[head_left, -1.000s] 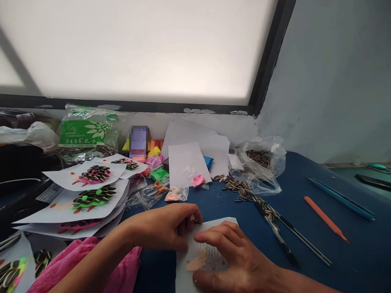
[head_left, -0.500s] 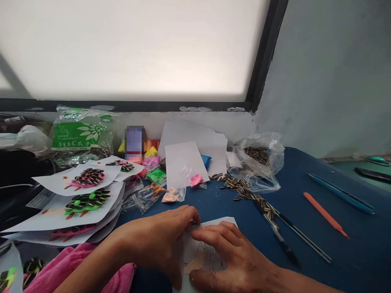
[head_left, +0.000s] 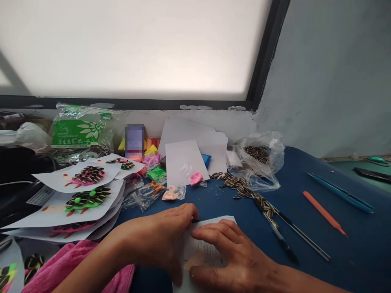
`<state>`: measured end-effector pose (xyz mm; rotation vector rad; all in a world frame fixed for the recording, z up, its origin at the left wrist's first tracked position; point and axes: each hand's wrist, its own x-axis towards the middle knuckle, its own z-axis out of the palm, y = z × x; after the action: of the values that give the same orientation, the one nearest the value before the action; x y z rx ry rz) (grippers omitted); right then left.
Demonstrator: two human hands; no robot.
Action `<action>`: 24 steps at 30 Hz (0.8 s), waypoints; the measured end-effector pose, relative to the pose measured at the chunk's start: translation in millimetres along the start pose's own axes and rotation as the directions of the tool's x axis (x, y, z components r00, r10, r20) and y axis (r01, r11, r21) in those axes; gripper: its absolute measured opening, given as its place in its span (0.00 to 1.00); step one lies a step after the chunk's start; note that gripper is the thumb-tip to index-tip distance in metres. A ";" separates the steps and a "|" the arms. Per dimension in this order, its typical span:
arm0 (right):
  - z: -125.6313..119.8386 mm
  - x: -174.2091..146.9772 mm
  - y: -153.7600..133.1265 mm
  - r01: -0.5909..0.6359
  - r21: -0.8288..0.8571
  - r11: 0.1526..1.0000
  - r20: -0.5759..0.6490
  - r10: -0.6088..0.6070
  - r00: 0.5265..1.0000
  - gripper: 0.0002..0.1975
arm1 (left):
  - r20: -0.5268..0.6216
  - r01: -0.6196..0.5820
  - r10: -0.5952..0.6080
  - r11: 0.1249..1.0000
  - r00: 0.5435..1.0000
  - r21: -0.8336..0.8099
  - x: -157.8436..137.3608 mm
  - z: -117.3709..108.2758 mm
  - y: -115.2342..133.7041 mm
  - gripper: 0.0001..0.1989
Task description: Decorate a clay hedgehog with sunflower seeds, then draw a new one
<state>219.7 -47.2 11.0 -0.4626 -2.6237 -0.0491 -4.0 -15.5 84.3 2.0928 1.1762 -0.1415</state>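
Note:
A white sheet of paper [head_left: 220,221] lies in front of me on the blue table. It bears a thin line drawing [head_left: 210,249] and a flat smear of peach modelling clay [head_left: 195,259]. Along the sheet's left edge rests my left hand [head_left: 159,238], thumb apart from the fingers; its fingertips are partly hidden. My right hand [head_left: 235,256] lies over the sheet's right side, fingers and thumb spread, with the thumb at the clay. Both hands hide parts of the paper.
Finished seed-and-clay hedgehog pictures [head_left: 87,201] are stacked at left, above a pink cloth [head_left: 79,264]. Behind are clay packets [head_left: 171,193] and blank sheets [head_left: 185,162]. Sunflower seeds [head_left: 238,185], a seed bag [head_left: 259,158], pens [head_left: 302,236] and an orange tool [head_left: 325,213] lie right.
My right thumb has shifted slightly upward on the paper by the peach clay. Both hands otherwise stay in nearly the same place.

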 end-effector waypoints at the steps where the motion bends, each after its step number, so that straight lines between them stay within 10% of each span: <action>1: -1.5 0.5 -0.2 0.004 -0.004 1.000 0.008 -0.004 1.000 0.11 | -0.004 -0.010 0.010 1.000 1.000 -0.007 -0.2 0.0 -0.3 0.35; 24: -12.0 10.2 -7.1 0.069 -0.267 0.961 0.032 -0.063 0.997 0.14 | 0.008 -0.023 0.022 1.000 1.000 0.009 0.5 -0.7 1.9 0.35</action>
<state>214.2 -52.0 26.7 -0.4675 -2.6660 -0.4276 -2.4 -15.3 85.6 2.1104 1.1487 -0.1447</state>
